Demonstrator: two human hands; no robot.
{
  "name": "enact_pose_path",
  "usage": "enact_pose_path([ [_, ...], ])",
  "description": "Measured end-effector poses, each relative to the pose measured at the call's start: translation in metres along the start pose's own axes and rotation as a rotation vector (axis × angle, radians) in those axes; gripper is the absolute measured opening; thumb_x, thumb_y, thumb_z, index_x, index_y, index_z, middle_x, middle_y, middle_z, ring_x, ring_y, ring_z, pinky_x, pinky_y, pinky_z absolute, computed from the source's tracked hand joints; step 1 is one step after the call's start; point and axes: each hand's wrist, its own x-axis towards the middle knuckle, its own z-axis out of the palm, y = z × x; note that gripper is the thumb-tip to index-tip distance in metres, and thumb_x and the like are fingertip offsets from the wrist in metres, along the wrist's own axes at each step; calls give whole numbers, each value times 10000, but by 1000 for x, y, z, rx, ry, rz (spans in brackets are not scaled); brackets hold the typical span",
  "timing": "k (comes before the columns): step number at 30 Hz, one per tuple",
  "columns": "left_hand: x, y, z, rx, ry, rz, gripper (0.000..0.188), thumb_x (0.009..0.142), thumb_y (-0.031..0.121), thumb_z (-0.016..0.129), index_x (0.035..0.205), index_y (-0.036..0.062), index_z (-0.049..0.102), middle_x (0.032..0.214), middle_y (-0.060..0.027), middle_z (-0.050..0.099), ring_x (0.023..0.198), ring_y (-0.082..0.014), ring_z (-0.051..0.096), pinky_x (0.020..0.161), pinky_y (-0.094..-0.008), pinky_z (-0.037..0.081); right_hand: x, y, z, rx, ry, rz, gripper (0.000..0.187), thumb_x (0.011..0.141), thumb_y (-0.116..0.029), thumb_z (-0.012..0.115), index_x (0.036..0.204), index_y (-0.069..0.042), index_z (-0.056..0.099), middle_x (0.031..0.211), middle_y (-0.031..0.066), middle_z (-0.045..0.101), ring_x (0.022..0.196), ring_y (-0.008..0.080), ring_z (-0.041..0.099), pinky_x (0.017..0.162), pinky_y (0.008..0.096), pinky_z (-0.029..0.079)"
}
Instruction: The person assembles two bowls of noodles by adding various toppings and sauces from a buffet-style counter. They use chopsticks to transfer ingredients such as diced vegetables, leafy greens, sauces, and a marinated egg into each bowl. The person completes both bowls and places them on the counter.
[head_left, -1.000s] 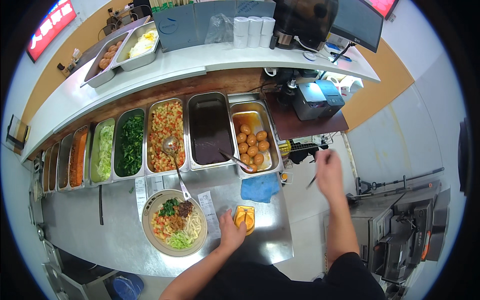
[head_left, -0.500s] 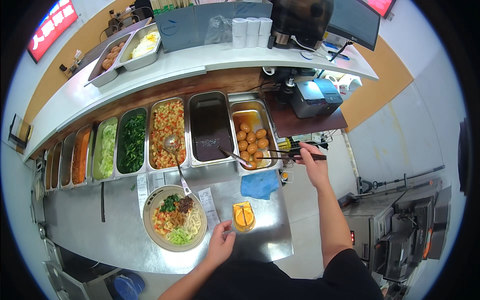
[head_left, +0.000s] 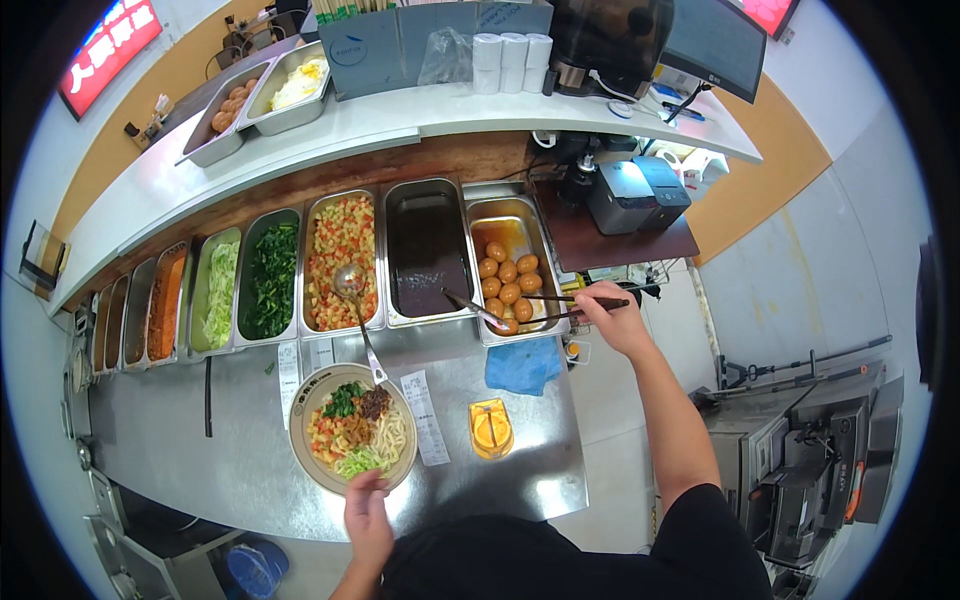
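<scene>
My right hand (head_left: 606, 318) is closed around a pair of dark chopsticks (head_left: 560, 298). Their tips reach into a steel pan (head_left: 548, 262) of brown eggs (head_left: 508, 271) in shallow dark liquid, on either side of one egg; whether they pinch it I cannot tell. Tongs (head_left: 475, 309) lean over the pan's front left corner. Beside the near rim of a bowl (head_left: 300, 440) is my left hand (head_left: 368, 512), fingers loosely extended, holding nothing; I cannot tell if it touches the rim. In the bowl lie noodles (head_left: 395, 436), diced vegetables, greens, dark sauce and shredded lettuce.
Leftward stand pans of dark broth (head_left: 425, 240), diced vegetables (head_left: 340, 225) with a ladle (head_left: 349, 281), chopped greens (head_left: 268, 280) and lettuce (head_left: 221, 290). A yellow-orange gadget (head_left: 491, 428), blue cloth (head_left: 523, 367) and paper slips (head_left: 426, 420) lie on the steel counter (head_left: 200, 470).
My left hand has moved left and down to the bowl's near rim. My right hand has shifted slightly left with the chopsticks, whose tips are now farther among the eggs.
</scene>
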Motion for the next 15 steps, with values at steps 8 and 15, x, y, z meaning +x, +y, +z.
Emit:
enact_pose_path([
  [8, 15, -48, -83, 90, 608, -31, 305, 976, 145, 409, 1256, 41, 470, 1189, -74, 522, 1052, -161, 483, 898, -324, 400, 8, -3, 4, -68, 19, -74, 152, 907, -101, 650, 896, 50, 671, 897, 61, 597, 694, 120, 609, 609, 245, 524],
  [15, 23, -71, -86, -197, 499, -162, 336, 1023, 275, 370, 1270, 62, 451, 1223, -86, 506, 1078, -183, 493, 909, -364, 407, 17, -12, 5, -100, -15, -15, 164, 899, -116, 665, 852, 41, 671, 848, 54, 593, 690, 126, 633, 605, 245, 521],
])
